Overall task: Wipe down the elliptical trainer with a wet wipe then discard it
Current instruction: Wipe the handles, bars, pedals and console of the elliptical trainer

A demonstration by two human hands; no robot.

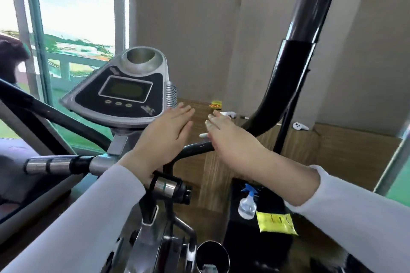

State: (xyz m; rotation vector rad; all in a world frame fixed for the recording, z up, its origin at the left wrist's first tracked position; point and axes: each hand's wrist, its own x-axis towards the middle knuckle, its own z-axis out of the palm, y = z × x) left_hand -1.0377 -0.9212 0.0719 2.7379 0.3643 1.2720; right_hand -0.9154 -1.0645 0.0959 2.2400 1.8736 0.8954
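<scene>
The elliptical trainer fills the view, with its grey console [124,93] at centre left and a thick black moving arm [295,55] rising on the right. My left hand [164,133] hovers flat, palm down, just right of the console and above the black handlebar [195,147]. My right hand [226,135] is flat beside it, over the curved bar, fingers spread. Neither hand grips anything. A yellow packet [275,223], which may hold the wipes, lies on a black stand [248,250] below my right forearm.
A clear spray bottle with a blue trigger [247,204] stands next to the yellow packet. Beyond the bars, a wooden table [332,144] carries a yellow item [216,104] and white controllers [299,126]. A glass door [73,29] is at the left.
</scene>
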